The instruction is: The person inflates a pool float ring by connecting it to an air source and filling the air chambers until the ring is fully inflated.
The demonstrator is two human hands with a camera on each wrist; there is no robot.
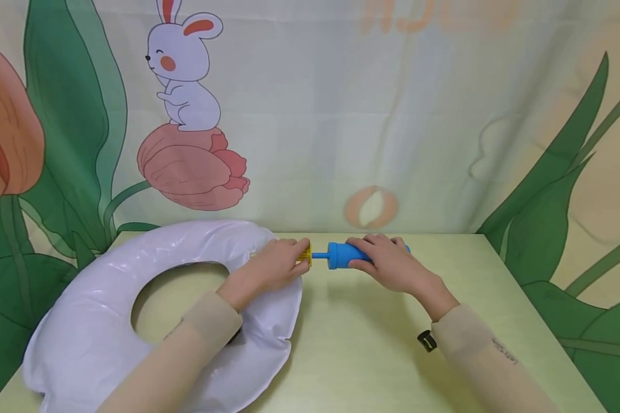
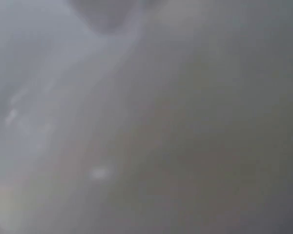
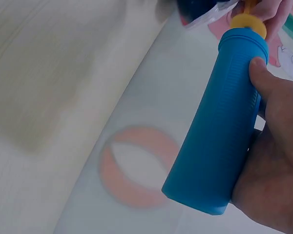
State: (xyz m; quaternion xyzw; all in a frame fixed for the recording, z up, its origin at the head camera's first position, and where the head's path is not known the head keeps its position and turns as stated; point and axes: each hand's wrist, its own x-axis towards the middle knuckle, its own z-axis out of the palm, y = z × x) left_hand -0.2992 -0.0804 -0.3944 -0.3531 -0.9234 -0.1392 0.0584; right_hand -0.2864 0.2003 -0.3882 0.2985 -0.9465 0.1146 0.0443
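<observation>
I hold the blue pump (image 1: 342,256) roughly level over the bench (image 1: 351,355) near its back edge, my right hand (image 1: 395,267) clamped round the barrel (image 3: 215,117) and my left hand (image 1: 274,264) gripping the yellow handle (image 1: 304,257). Pushing or pulling off line could, I judge, bend the thin blue rod (image 1: 319,255) bared between them; my left sleeve (image 1: 186,338), above the white ring (image 1: 90,292), could nudge that ring past the left edge.

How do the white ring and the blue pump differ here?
The white ring is far larger, with an open middle; the blue pump is slim and straight. The ring lies on the table; the pump is held in the left hand and right hand.
</observation>
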